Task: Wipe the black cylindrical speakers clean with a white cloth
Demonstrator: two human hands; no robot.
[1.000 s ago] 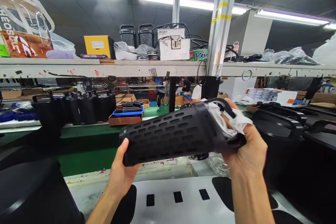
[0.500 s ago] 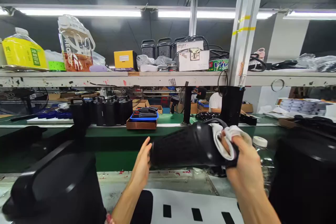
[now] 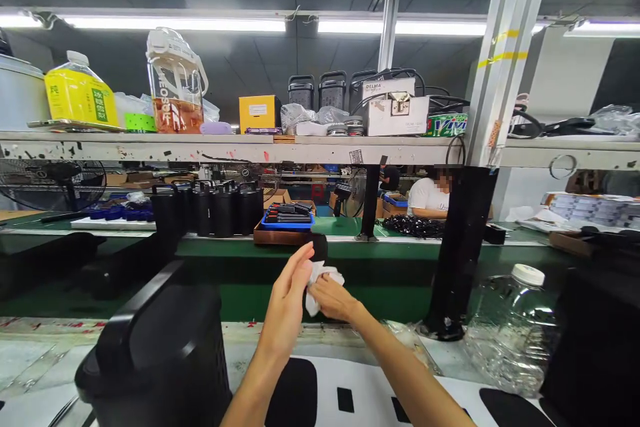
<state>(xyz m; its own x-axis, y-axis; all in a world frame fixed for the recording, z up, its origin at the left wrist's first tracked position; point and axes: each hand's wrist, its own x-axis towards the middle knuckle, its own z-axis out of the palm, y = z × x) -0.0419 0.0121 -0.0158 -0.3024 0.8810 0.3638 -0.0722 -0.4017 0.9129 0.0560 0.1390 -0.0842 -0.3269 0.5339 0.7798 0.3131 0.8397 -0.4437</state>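
In the head view my left hand point(image 3: 287, 293) is raised near the middle, its fingers stretched out and close together. My right hand point(image 3: 331, 295) grips a crumpled white cloth point(image 3: 316, 273) right beside the left fingers. Behind and above the cloth shows the rounded top of a black object point(image 3: 316, 247); the rest of it is hidden, and I cannot tell whether either hand touches it. Left of my forearm, a large black plastic housing with a top handle point(image 3: 155, 347) stands upright on the bench.
A green conveyor belt point(image 3: 380, 287) crosses ahead, with dark cases point(image 3: 115, 267) on its left. A clear plastic jug point(image 3: 515, 333) stands at right beside a black post point(image 3: 457, 260). A loaded shelf point(image 3: 225, 150) spans above. Beyond the belt sits a person in white point(image 3: 427, 197).
The black housing held sideways between my hands no longer shows in full. My right hand has moved left with the cloth, close to my left hand. The view has shifted left.
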